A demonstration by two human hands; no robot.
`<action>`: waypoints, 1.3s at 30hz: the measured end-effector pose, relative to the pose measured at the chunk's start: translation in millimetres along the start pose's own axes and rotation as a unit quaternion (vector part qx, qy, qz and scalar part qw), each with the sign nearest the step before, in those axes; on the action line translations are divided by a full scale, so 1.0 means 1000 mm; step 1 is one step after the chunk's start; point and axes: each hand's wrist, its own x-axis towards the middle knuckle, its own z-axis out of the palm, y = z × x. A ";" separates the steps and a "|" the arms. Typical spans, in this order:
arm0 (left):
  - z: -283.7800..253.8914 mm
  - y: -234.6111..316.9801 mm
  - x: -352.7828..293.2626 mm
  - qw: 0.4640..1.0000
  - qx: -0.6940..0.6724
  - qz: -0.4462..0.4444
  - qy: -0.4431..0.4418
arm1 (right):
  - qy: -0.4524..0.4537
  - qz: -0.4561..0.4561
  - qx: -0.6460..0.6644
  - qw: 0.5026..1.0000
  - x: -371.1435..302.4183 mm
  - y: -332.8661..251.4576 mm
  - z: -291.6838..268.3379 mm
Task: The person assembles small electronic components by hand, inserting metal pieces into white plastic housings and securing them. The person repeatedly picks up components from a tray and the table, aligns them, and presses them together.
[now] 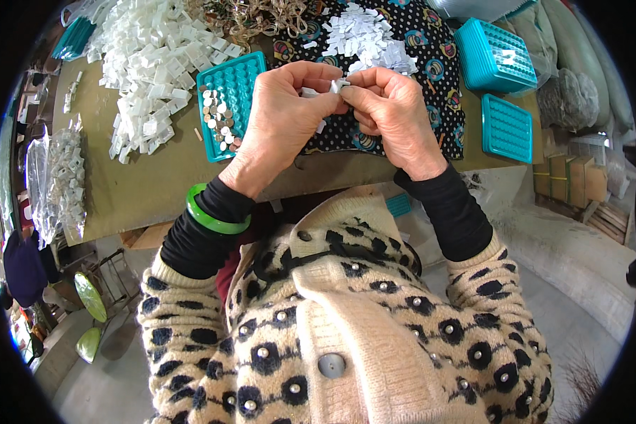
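Note:
Over the near edge of a black dotted cloth, my left hand (290,106) and my right hand (396,109) meet, with fingers closed in a pinch. Between their fingertips is a small white piece (339,85), partly hidden by the fingers; its exact kind is too small to tell. More white shows inside my left fingers. Beside my left hand lies a teal dimpled tray (245,79), holding small round discs (218,116), some white and some brownish. Beyond my hands, a heap of small white slips (367,41) rests on the dotted cloth (431,127).
A large pile of translucent white plastic pieces (152,71) covers the table's left. Clear bags of similar pieces (65,169) lie nearer the left edge. Stacked teal trays (491,56) and a single teal tray (507,127) sit at right. Tangled brownish strands (261,18) lie at the back.

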 end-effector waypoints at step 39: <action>-0.009 0.012 0.002 0.998 -0.060 0.008 0.009 | 0.069 -0.011 -0.101 0.992 0.002 -0.007 -0.003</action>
